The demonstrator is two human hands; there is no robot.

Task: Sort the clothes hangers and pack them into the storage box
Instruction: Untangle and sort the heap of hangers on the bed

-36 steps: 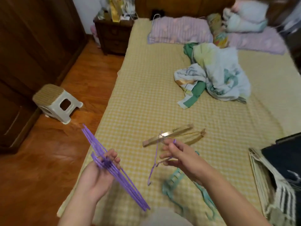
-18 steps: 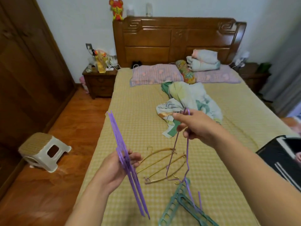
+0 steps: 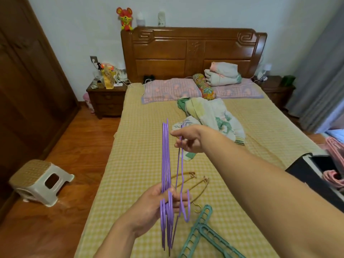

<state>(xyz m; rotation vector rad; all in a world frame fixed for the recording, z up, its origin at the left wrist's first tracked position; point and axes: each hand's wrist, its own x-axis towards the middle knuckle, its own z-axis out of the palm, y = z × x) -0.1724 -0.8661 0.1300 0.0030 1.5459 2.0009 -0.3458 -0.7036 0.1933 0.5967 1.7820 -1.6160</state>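
Note:
My left hand (image 3: 152, 205) grips a stack of purple hangers (image 3: 164, 164) held upright on edge above the bed. My right hand (image 3: 188, 138) pinches the top of one more purple hanger (image 3: 181, 175), which hangs right beside the stack with its hook at the bottom. On the yellow checked bed (image 3: 141, 146) lie gold wire hangers (image 3: 197, 185) and teal plastic hangers (image 3: 204, 228). The dark storage box (image 3: 305, 172) stands at the right edge with pink hangers (image 3: 333, 175) inside.
A crumpled blanket (image 3: 210, 116) lies mid-bed, pillows and folded bedding by the wooden headboard. A white stool (image 3: 39, 181) stands on the wood floor to the left. More pink hangers (image 3: 335, 148) lie beyond the box. A nightstand (image 3: 106, 99) is at the back left.
My right hand has brought the single purple hanger leftwards, up against the stack in my left hand. The stack now stands more upright. The camera has tilted up since a second ago.

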